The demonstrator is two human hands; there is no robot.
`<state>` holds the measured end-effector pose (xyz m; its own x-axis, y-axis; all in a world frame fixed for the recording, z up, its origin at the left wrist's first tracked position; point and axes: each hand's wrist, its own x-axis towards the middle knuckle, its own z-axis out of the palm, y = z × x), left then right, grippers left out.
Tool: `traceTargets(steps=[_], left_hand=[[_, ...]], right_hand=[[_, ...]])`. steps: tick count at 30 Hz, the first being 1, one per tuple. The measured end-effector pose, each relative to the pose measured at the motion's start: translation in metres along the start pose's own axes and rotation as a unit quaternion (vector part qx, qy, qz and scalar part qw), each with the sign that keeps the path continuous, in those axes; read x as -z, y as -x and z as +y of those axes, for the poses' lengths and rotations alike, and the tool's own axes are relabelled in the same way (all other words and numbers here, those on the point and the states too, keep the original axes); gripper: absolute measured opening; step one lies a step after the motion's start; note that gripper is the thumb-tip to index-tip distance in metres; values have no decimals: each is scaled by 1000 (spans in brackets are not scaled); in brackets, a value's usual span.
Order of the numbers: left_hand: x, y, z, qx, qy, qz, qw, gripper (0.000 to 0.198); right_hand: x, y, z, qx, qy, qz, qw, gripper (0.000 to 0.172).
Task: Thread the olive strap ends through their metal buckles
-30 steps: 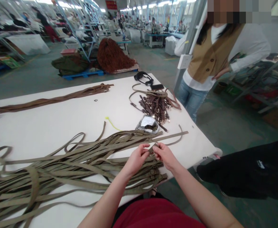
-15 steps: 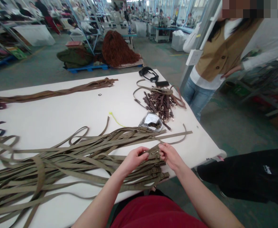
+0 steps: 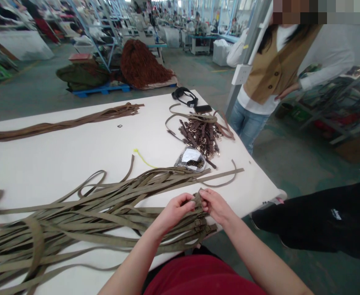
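My left hand (image 3: 180, 206) pinches an olive webbing strap (image 3: 198, 200) near its end. On the strap's other side, the fingers of my right hand (image 3: 212, 203) are closed on the same piece, which is bent up between the two hands. Under and beside them lies a heap of long olive straps (image 3: 106, 213), stretching to the left across the white table (image 3: 100, 151). Metal buckles (image 3: 198, 223) show at the right ends of several straps, just below my hands. Whether a buckle sits inside my grip is hidden by my fingers.
Beyond the straps lie a clear bag of metal fittings (image 3: 190, 157), short dark brown straps with clasps (image 3: 201, 133), a black headset (image 3: 184, 96) and a brown strap bundle (image 3: 75, 123). A person in a tan vest (image 3: 269, 69) stands past the right edge, by a post (image 3: 244, 53).
My hands have come closer together, and the strap end between them now bends upward instead of lying stretched. The whole view has shifted a little to the right.
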<state>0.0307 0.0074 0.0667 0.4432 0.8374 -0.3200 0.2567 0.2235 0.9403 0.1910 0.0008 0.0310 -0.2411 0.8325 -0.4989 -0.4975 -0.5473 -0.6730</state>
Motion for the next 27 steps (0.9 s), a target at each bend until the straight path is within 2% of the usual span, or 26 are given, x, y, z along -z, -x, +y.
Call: traceTargets(steps=[3,5,8,14,19,27], left_hand=[[4,-1,-1,35,13,65,997,28],[7,-2,-5,56,14,115,992,32],[8,-1,-9,65,20,149,986,33],[0,7,-7,16,-5,174,985,27],[-8,12,-3,14,-68,174,982,27],[-21,15,-11,-12,-40,148,988,28]], right_hand=[[-1,4,-1,31,-8,5,999,26],[0,10,-5,39,-16,-16,999,26],[2,20,-11,33,-27,-51,998,30],[4,37,-15,46,-27,-55,997,40],[4,48,-15,60,-30,-66,996,36],[10,56,-9,74,-2,-31,997,31]])
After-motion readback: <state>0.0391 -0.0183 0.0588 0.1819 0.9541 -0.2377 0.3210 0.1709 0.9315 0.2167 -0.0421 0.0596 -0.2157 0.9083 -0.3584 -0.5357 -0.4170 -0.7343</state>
